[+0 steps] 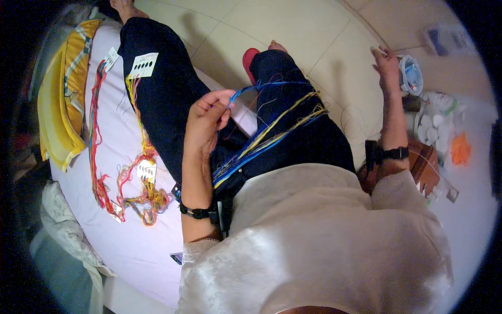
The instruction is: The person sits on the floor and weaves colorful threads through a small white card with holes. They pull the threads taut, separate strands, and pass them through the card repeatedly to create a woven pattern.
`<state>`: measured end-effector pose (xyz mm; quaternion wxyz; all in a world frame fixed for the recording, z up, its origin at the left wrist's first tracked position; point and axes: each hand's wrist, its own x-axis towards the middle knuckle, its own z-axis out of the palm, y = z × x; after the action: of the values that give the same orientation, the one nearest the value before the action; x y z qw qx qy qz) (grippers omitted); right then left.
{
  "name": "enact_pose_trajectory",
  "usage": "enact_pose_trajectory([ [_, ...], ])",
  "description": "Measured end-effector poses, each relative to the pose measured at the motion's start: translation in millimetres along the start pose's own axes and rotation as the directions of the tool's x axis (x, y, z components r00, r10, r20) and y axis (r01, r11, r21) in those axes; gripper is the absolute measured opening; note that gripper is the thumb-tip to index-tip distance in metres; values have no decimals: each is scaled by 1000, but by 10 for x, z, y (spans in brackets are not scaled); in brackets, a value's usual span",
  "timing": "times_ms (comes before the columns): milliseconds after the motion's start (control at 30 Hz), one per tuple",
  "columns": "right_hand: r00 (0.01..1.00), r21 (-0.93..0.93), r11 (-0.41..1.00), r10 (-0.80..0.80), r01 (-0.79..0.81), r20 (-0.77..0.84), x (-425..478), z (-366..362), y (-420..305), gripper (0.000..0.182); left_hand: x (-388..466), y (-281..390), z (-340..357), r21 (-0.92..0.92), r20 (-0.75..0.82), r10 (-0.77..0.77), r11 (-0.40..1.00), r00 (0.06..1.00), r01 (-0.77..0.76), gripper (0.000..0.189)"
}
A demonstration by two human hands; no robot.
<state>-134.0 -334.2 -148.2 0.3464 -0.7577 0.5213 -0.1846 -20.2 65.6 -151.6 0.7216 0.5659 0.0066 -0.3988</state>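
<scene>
My left hand (210,114) pinches a bundle of blue thread (251,87) between thumb and fingertips, above my lap. The blue strands run right, over my dark-trousered knee. A hank of yellow and blue threads (274,135) lies slantwise across my thigh. My right hand (385,64) is stretched far out to the right, beside a lined bin; whether a fine thread is between its fingers cannot be told. On my other leg rests a white card with dark oval holes (143,66), yellow and pink threads hanging from it. Red and multicoloured threads (95,137) lie on the bed.
Left on the bed sheet (153,267) are a yellow cushion (59,114), another punched card (146,171) among tangled threads (157,200), and a phone-like object (177,258). At right stand the bin (411,74), a brown wooden piece (424,165) and an orange item (461,149).
</scene>
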Motion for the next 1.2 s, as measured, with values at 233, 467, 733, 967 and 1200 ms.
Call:
enact_pose_trajectory([
  [233,448,483,678,-732,554,513,-1270,735,-675,18,-26,12,69,78,21,66,995,998,-68,12],
  [467,176,661,516,-841,545,512,-1720,1077,-869,17,-12,-5,48,81,68,134,987,989,-139,12],
  [733,86,671,326,-927,666,365,-1774,1116,-866,15,-33,10,56,29,52,88,996,995,-90,11],
  [967,50,653,282,-935,703,351,-1813,1106,-892,12,-39,35,64,26,74,53,998,996,-55,12],
  [1200,174,679,430,-894,594,413,-1763,1116,-914,14,-12,-17,50,37,62,104,994,993,-106,12],
])
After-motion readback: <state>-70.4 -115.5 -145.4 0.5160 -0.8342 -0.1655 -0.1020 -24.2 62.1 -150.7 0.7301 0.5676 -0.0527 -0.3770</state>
